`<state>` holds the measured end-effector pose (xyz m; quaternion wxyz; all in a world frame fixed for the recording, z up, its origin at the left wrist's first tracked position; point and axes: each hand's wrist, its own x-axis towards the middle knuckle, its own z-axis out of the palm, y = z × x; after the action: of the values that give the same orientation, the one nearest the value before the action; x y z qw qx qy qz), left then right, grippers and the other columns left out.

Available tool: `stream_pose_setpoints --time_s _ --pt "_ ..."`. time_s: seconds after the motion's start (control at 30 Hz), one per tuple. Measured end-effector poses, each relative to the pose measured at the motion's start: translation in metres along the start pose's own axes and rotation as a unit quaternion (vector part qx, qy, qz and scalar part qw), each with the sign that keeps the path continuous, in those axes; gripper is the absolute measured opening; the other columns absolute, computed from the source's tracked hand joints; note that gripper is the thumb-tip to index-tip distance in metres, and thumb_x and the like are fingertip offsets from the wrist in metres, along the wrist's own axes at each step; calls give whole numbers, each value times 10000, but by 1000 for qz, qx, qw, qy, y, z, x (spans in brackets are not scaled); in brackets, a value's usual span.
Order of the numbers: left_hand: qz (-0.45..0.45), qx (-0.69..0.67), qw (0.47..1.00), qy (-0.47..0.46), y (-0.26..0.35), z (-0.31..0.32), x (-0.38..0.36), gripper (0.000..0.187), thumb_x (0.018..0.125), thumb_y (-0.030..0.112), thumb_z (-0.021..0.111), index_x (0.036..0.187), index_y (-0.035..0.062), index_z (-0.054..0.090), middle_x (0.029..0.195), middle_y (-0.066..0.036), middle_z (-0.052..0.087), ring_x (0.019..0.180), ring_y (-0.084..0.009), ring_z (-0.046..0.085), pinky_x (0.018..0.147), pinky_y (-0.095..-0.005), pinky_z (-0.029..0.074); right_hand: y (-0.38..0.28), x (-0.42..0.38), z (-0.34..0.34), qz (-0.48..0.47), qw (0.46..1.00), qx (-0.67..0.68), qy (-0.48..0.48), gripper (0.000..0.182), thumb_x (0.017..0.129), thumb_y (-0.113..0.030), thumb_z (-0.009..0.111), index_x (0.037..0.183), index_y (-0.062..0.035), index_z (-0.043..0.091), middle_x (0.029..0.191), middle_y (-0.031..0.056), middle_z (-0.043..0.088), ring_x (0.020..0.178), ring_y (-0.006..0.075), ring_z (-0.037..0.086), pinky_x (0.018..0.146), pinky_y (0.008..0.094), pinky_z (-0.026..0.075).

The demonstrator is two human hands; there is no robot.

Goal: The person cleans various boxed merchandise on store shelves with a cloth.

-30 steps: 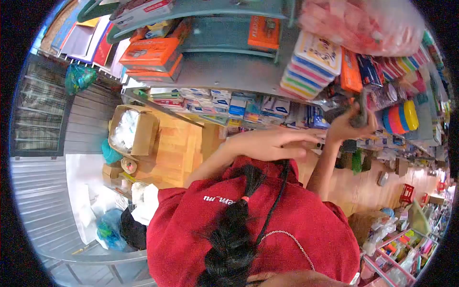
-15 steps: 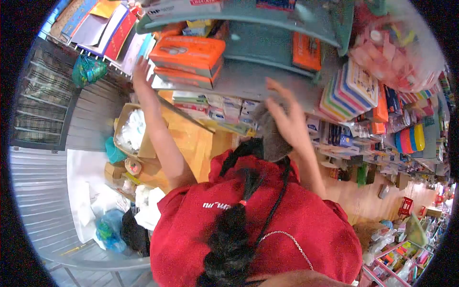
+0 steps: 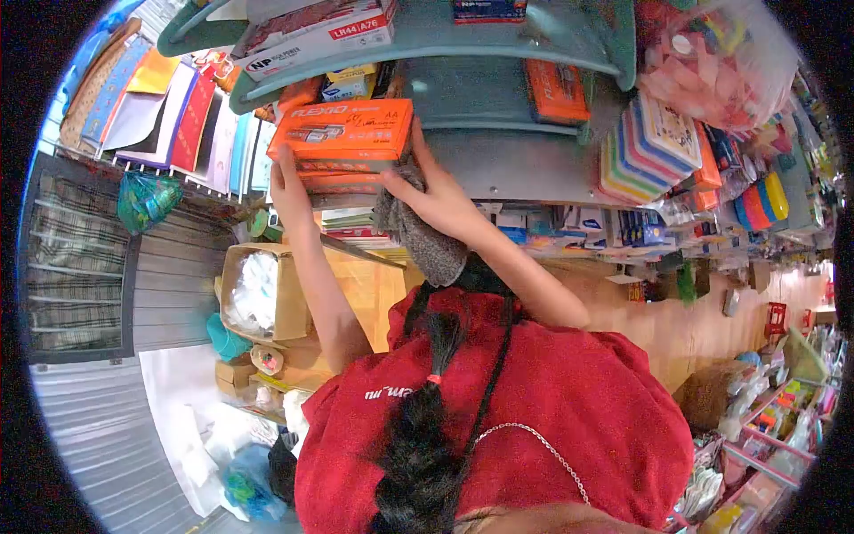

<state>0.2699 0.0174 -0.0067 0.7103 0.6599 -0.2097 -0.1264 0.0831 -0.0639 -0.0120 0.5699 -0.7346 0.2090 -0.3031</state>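
Observation:
Two stacked orange battery boxes [image 3: 342, 132] marked "AA" sit at the front of the shelf, between both hands. My left hand [image 3: 292, 194] grips their left end, fingers up along the side. At their right end, the fingers of my right hand [image 3: 438, 203] press against the boxes. That hand also holds a grey cloth [image 3: 416, 233], which hangs below the thumb and palm.
A green shelf [image 3: 471, 89] carries another orange box [image 3: 557, 92] and a white battery carton [image 3: 320, 40] on the tier above. Colourful stacked pads [image 3: 648, 156] stand to the right. An open cardboard box [image 3: 289, 298] is on the floor at left.
My right hand has moved left with the grey cloth to the boxes' right end. My left hand has come in against their left end. The view has shifted slightly.

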Motion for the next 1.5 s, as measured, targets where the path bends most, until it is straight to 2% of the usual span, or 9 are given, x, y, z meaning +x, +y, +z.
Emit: stream_pose_setpoints --time_s 0.37,0.43,0.57,0.6,0.73,0.87,1.17,1.37,1.5 --pt "-2 4 1000 -11 5 10 -37 577 827 425 522 1159 -44 475 1109 -133 534 1007 -172 488 863 -275 354 -15 -19 -12 -13 998 4 68 809 815 -326 565 1371 -34 57 1343 208 301 1264 265 265 1015 321 217" --pt "-5 31 999 13 -4 17 -41 619 815 440 537 1183 -50 451 1059 -139 550 971 -162 497 842 -267 359 -4 -24 -22 -30 994 -33 98 851 794 -366 576 1375 -59 35 1258 222 399 1137 323 416 947 345 317" --pt "-8 102 995 -2 28 52 -81 638 805 447 557 1181 -55 443 852 -78 574 772 -114 498 691 -230 381 -3 -44 -47 -36 986 -55 151 876 777 -370 598 1376 -70 33 1197 219 472 1072 326 498 909 355 370" --pt "-6 119 993 -20 25 55 -84 585 818 422 553 1148 -52 460 803 -58 569 699 -91 479 626 -218 374 -10 -51 -54 30 988 -24 148 851 769 -347 614 1371 -63 83 1176 203 495 1080 294 496 908 352 369" --pt "10 13 997 -78 17 85 -102 456 835 363 554 1097 -5 495 735 -34 559 636 -51 422 547 -213 335 -9 -67 -78 -4 975 -27 220 762 760 -288 634 1337 -43 201 1142 174 517 1061 253 501 909 335 365" --pt "23 46 988 -143 18 109 -114 450 832 367 555 1072 -8 489 789 -66 581 685 -69 472 599 -219 372 -7 -81 -103 25 965 3 260 620 769 -246 630 1260 -10 333 1162 130 496 1079 201 455 936 316 326" --pt "72 66 975 -197 10 144 -124 508 844 430 495 1077 -21 468 921 -163 605 845 -244 574 745 -307 413 -9 -98 -129 57 945 4 323 544 784 -228 619 1216 -6 375 1099 117 530 1026 185 482 903 298 349" --pt "99 163 971 -142 -4 145 -109 625 860 516 377 1083 -56 493 879 -154 619 880 -243 570 769 -318 408 -12 -106 -138 84 947 -28 309 518 785 -225 618 1194 0 394 1086 137 541 1006 182 497 872 300 371" --pt "-35 46 947 -315 29 148 -41 596 872 497 358 1106 -29 511 995 -111 598 896 -211 565 800 -305 419 -15 -114 -143 86 954 -68 280 559 788 -211 608 1238 -1 352 1101 170 533 1020 210 505 881 314 371"
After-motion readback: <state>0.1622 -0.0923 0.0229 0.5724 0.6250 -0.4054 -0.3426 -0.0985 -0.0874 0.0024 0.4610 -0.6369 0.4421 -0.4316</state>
